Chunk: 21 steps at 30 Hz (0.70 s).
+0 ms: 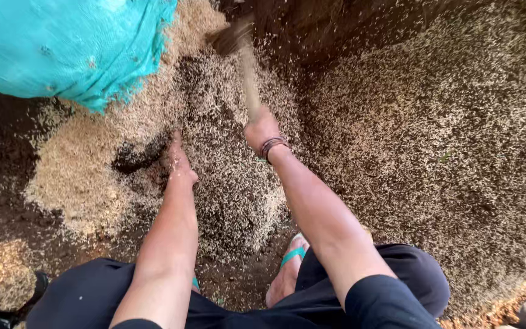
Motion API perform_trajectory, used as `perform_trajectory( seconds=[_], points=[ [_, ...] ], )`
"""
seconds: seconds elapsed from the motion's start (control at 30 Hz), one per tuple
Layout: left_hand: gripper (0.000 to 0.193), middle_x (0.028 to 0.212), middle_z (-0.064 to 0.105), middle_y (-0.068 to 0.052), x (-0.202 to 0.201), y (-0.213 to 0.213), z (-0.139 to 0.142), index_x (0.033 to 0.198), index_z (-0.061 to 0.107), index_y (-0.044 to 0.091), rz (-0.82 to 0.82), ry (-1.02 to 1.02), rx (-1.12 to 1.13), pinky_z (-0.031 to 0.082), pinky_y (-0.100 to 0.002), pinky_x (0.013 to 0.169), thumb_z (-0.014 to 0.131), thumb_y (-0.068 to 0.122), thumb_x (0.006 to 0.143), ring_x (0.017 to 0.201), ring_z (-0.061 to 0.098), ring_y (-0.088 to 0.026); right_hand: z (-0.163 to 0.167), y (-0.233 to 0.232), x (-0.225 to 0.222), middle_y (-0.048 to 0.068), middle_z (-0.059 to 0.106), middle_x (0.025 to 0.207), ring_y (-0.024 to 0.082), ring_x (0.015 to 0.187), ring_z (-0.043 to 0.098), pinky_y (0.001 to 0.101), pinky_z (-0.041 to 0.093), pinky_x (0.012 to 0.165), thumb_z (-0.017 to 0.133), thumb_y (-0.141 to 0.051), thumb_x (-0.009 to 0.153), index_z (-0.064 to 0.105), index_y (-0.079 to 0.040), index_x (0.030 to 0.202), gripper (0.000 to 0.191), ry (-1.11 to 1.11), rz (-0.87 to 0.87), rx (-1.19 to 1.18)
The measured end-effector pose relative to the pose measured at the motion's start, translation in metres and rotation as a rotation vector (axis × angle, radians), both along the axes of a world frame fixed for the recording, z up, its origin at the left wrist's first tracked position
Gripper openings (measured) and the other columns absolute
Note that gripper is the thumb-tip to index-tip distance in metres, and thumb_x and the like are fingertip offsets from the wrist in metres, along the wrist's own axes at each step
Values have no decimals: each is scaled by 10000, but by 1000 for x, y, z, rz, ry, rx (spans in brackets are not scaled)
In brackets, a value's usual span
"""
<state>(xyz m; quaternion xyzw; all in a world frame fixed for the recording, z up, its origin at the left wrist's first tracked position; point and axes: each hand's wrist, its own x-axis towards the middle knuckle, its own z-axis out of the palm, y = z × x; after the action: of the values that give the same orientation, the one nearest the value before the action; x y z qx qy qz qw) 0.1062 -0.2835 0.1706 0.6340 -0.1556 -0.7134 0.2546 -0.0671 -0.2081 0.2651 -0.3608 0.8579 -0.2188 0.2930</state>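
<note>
While the person crouched over the earth floor (pixel 7 201), the right hand (pixel 260 129) gripped a blurred broom (pixel 241 58), fingers wrapped round its handle; the left hand (pixel 179 159), fingers pressed together, pushed into the grain (pixel 80 164) below a turquoise sack (pixel 62 42).

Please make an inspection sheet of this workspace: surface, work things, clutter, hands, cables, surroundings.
Surface: dark earth floor strewn with husked grain.
Work things: pale grain heap; blurred stick-like tool, its head smeared by motion.
Clutter: teal woven sack at the upper left, touching the heap.
Hands: right hand gripping the tool, cord bracelet on its wrist; left hand flat, fingers extended, pressed into the grain.
Cables: nothing seen.
Surroundings: the person's foot in a teal sandal; dark trousers.
</note>
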Motion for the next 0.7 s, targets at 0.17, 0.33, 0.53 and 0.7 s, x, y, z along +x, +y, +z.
perform_trajectory(
  seconds=[0.17, 0.33, 0.53, 0.7],
  points=[
    [1091, 1681, 91, -159, 6, -4, -14, 1609, 106, 133, 4, -12, 69, 147, -709, 1190, 567, 738, 827, 1533, 130, -431, -59, 47, 10, 199, 651, 957, 251, 728, 673, 362, 599, 577, 520, -10, 917, 387, -17, 1283, 389, -20, 71, 216],
    [1115, 1675, 193, -186, 16, 6, -24, 1591, 197, 63, -54, -19, 31, 169, -703, 1188, 629, 729, 807, 1532, 192, -421, -78, 132, -21, 176, 709, 981, 234, 754, 691, 371, 611, 632, 587, -15, 894, 489, -23, 1231, 351, 98, -40, 197],
    [1071, 1606, 237, -247, 2, -1, -38, 1571, 394, 58, -88, 33, -176, 252, -651, 1154, 632, 744, 784, 1469, 263, -447, -48, 109, -30, 46, 609, 847, 156, 604, 580, 306, 535, 515, 624, 102, 846, 521, -67, 1231, 432, -341, -786, -233],
    [1303, 1614, 262, -262, -19, 3, -36, 1591, 213, -2, 207, -458, -140, 378, -547, 1199, 871, 663, 685, 1482, 351, -396, -15, 84, -19, 69, 581, 725, 152, 500, 497, 279, 471, 418, 625, -31, 933, 460, -66, 1205, 320, -460, -776, -245]
  ],
)
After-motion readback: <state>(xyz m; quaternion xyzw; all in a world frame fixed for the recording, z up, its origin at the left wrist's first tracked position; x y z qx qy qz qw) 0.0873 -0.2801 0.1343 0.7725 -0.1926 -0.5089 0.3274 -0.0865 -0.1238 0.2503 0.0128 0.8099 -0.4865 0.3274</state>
